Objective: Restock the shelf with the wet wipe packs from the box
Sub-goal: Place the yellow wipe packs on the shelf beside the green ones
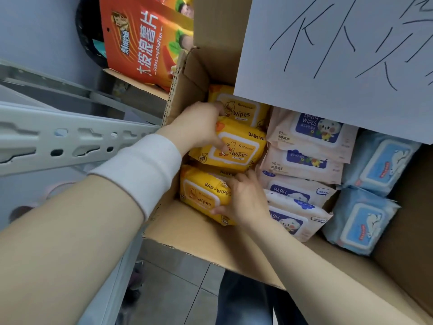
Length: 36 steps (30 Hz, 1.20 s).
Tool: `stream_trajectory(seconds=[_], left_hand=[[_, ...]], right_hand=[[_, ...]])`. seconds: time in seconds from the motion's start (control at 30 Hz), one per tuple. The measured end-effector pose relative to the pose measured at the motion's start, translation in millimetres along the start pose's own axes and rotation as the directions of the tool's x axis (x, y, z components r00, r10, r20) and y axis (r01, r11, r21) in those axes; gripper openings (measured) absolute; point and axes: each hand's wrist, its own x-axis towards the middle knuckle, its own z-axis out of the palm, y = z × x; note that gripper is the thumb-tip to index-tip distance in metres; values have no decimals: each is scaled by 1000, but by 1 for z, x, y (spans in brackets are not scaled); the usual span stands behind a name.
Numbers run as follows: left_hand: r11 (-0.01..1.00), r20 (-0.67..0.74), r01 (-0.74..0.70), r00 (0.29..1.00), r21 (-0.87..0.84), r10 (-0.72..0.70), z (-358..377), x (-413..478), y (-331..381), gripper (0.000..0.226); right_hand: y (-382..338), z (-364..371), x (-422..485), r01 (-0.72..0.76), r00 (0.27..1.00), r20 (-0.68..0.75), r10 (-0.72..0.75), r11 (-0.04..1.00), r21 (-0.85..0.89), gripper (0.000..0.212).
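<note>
Your left hand (199, 129) grips the middle yellow plastic wet wipe pack (236, 148) inside the brown cardboard box (194, 228). Your right hand (244, 198) clasps the nearest yellow pack (203, 195). The box sits beside the grey metal shelf (70, 141).

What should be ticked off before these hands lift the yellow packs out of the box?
1. Left hand has a hold on the middle yellow pack: ok, fingers over its far edge, thumb on its front.
2. Right hand has a hold on the nearest yellow pack: ok, thumb and fingers curl round its end.
3. Box is open above the yellow packs: ok.
4. White paper sheet is out of the way: ok, it overhangs the pink packs, not the held ones.
5. Free space on the shelf: cannot tell, only the metal shelf rail shows.
</note>
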Motion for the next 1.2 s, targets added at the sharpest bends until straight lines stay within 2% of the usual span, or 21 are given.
stream_trajectory(seconds=[0.13, 0.27, 0.37, 0.5, 0.6, 0.7, 0.77, 0.83, 0.9, 1.0, 1.13, 1.2], left_hand=[[975, -105, 23, 993, -219, -47, 0, -17, 1, 69], [929, -214, 2, 973, -370, -87, 0, -37, 6, 50], [884, -304, -3, 939, -468, -158, -6, -62, 14, 42], [762, -344, -4, 894, -647, -288, -20, -120, 25, 35], [674, -353, -28, 867, -738, -351, -30, -181, 45, 31], [568, -403, -84, 790, -818, -463, -29, -250, 73, 29], [460, -439, -180, 707, -870, -555, -25, -299, 94, 24], [374, -488, -316, 609, -872, -625, -23, -352, 116, 14], [301, -497, -409, 555, -861, -668, -22, -404, 134, 12], [291, -516, -472, 467, -832, -718, -33, -483, 146, 17], [268, -559, -635, 313, -724, -767, -55, -583, 146, 17], [260, -558, -699, 236, -666, -796, -62, -627, 137, 13]], right_hand=[[-18, 1, -17, -65, 993, -82, 88, 965, 255, 65], [-20, -10, -36, -14, 966, -215, 145, 857, 515, 39], [-8, -31, -63, -53, 955, -160, 249, 676, 735, 26], [23, -62, -125, -206, 926, 85, 368, 303, 931, 18], [39, -87, -181, -229, 923, 205, 324, 35, 973, 30], [46, -104, -237, -211, 958, 219, 188, -58, 976, 39], [46, -114, -276, -181, 973, 187, 133, -58, 982, 43], [45, -125, -316, -143, 987, 143, 70, -7, 990, 46], [40, -138, -352, -123, 992, 123, -18, 37, 992, 46], [19, -162, -397, -77, 985, 89, -145, 85, 993, 41], [-38, -191, -438, 12, 952, 66, -299, 252, 968, 43], [-72, -199, -451, 48, 926, 64, -372, 285, 957, 42]])
